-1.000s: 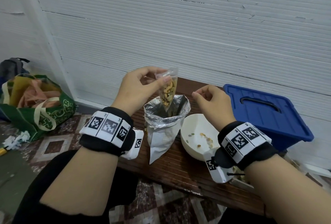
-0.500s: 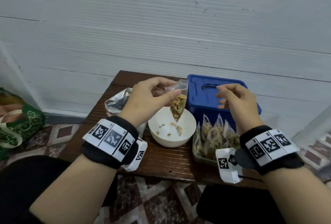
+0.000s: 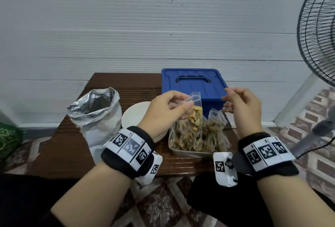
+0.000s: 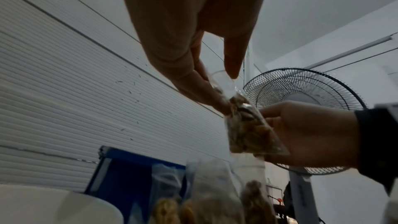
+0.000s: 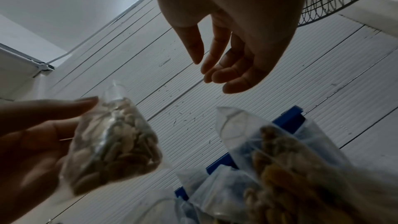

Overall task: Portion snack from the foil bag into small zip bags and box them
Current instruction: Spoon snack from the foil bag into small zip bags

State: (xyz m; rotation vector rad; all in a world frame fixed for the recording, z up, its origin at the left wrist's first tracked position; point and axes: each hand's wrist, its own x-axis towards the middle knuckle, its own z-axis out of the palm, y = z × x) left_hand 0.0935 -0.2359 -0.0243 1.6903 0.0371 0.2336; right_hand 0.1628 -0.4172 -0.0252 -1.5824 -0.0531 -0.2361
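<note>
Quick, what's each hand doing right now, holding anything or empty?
Left hand: pinching the small zip bag of snack near its top, above the tray of filled bags.
Right hand: open, fingers loosely curled, holding nothing.

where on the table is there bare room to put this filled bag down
Bare dark wooden tabletop shows behind the crinkled silver foil bag, left of the blue plastic lidded box, and along the front-left edge. The shallow metal tray is packed with filled clear zip bags, with the white bowl close beside it.
</note>
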